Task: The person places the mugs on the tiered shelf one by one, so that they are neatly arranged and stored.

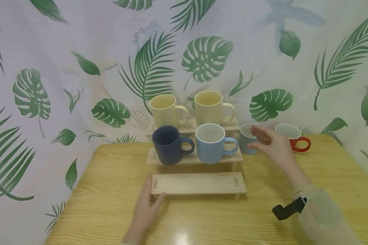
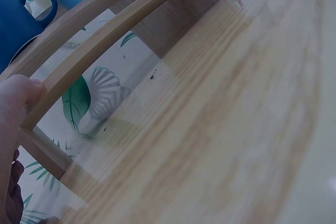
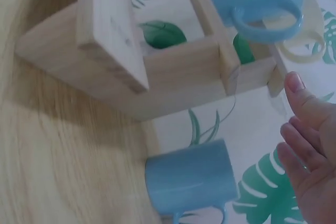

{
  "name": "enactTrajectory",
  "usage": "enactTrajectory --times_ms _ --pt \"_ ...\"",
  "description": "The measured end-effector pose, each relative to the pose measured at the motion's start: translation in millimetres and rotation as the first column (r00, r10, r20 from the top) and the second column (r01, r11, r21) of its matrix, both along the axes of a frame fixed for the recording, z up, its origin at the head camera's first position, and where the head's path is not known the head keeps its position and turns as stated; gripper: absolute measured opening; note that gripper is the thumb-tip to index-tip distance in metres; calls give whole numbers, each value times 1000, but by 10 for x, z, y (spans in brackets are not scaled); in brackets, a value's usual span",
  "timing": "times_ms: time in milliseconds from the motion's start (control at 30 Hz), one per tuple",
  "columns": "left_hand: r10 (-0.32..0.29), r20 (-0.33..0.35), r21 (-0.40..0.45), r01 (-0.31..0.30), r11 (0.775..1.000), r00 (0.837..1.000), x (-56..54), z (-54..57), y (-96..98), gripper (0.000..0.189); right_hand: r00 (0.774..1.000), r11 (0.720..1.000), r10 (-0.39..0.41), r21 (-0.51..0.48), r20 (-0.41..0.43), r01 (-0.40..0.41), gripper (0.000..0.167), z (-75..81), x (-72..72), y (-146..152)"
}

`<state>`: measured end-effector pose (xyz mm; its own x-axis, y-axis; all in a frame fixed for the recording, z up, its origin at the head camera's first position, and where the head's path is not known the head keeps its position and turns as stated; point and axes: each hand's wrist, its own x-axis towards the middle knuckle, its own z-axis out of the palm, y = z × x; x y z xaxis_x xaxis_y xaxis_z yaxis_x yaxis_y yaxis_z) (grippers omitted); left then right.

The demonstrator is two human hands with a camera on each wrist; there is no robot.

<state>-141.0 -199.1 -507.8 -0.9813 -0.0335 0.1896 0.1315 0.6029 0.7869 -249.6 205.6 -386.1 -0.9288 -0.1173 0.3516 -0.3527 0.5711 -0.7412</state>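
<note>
At the left end of the wooden rack [image 1: 196, 183], gripping it with the left hand [image 1: 145, 206] — seemingly for steadiness. Near the grey-blue mug [image 1: 246, 147], on the table [image 1: 110, 190] right of the rack, holding the right hand [image 1: 273, 147] empty, with fingers extended — perhaps to suit its girth.

Seen from overhead, the tiered pale-beige wooden rack [image 1: 197, 183] is the clock's centre: a navy cylindrical mug [image 1: 168, 149] at nine; a light-blue, white-lined mug [image 1: 210, 149] at three; plain cream-yellow mugs [image 1: 208, 110] at eleven and one. Farther toward three: a grey-blue cylindrical mug [image 1: 245, 144], then a red, white-lined mug [image 1: 288, 131]. The yellow-brown wooden table [image 1: 110, 190] shows streaky grain; green leaves pattern the whitish fabric backdrop [image 1: 248, 41] at twelve.
</note>
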Motion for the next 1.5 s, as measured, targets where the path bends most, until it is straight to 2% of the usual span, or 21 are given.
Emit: enactTrajectory --times_ms 167,367,600,900,1167,1300,1500 --pt "3 3 -6 -3 1000 1000 -14 -5 -5 85 998 998 -45 36 54 43 79 -72 -112 110" --pt "1 3 -11 -1 1000 1000 -24 -25 -9 86 994 986 -96 143 46 89 91 -249 -266 223" --pt "-2 -27 -4 2 1000 1000 -33 -54 -17 86 992 985 -104 146 71 93 100 -459 -411 301" --pt "-3 -51 9 4 1000 999 -29 -79 -26 85 988 979 -136 161 73 123 86 -572 -492 317" --pt "-10 -47 10 10 1000 999 -24 -56 -23 84 988 971 -152 183 -13 152 74 -587 -519 291" --pt "-6 -36 19 7 1000 999 -20 -49 -26 84 984 964 -175 208 31 165 66 -598 -496 280" --pt "-6 -46 18 7 1000 999 -13 -36 -18 84 979 960 -176 237 102 148 65 -679 -465 280"
